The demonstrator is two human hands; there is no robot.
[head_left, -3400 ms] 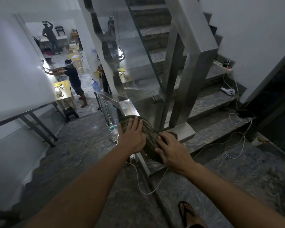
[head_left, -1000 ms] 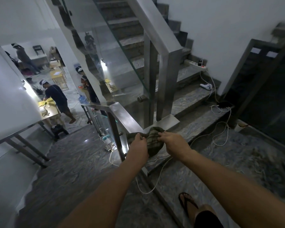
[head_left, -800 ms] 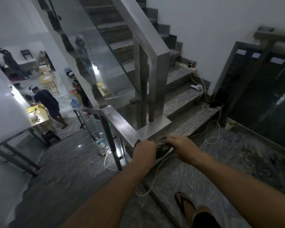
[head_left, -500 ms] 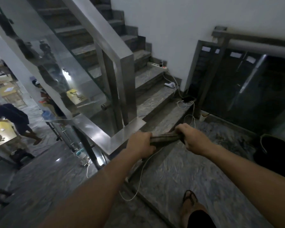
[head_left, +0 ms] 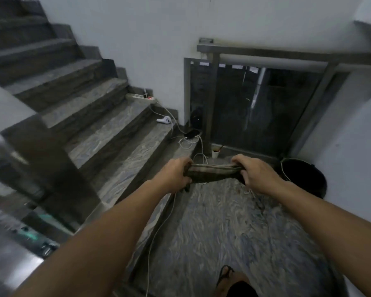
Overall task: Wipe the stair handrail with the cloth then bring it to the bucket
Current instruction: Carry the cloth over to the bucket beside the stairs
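Observation:
A dark striped cloth (head_left: 212,172) is stretched out in the air between both hands, above the marble landing. My left hand (head_left: 176,175) grips its left end and my right hand (head_left: 255,175) grips its right end. The black bucket (head_left: 304,179) stands on the floor in the corner, just right of my right hand. The steel stair handrail (head_left: 11,185) is at the far left edge, blurred, well away from the cloth.
Marble steps (head_left: 107,133) climb to the left. White cables (head_left: 189,144), a power strip (head_left: 139,97) and a white controller (head_left: 164,120) lie on them. A paper cup (head_left: 215,153) stands by the glass railing panel (head_left: 255,108). My sandalled foot (head_left: 227,277) is at the bottom.
The view has swung right, away from the handrail. Both hands have carried the cloth off the rail and over the landing, and the bucket has come fully into sight.

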